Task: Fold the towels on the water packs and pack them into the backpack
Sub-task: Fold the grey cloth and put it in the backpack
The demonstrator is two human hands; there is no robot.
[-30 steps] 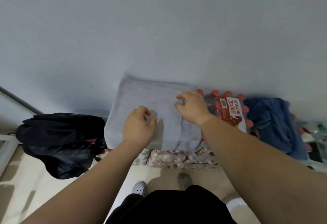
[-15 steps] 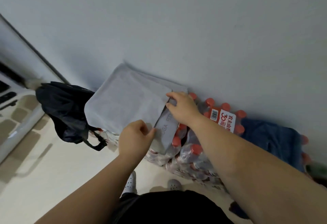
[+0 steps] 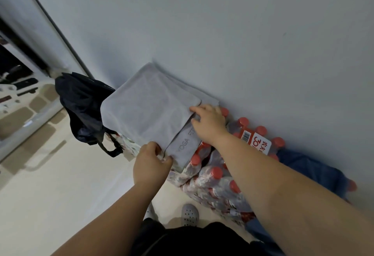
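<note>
Two hands are set on a grey towel (image 3: pixel 147 110), which is folded over and spread on the water packs (image 3: pixel 218 183) by the wall (image 3: pixel 222 33). Near corner is pinched by curled fingers of the left hand (image 3: pixel 150 164). Top layer's far corner is pinched by the right hand (image 3: pixel 208 126). Black backpack (image 3: pixel 83 106) is slumped on the floor (image 3: pixel 60 185) just left. Blue towel (image 3: pixel 315 168) is draped at the right end.

A plain, pale grey-blue wall (image 3: pixel 232 23) fills the upper view and meets a smooth cream floor (image 3: pixel 50 205) below. At the far left a dark metal rail (image 3: pixel 60 31) slants along the wall's edge, beside a pale, blurred panel (image 3: pixel 20 19). Past it, tan rectangular patches (image 3: pixel 39 103) pattern the ground. The light is dim and even, and the shadows on the floor are soft.
</note>
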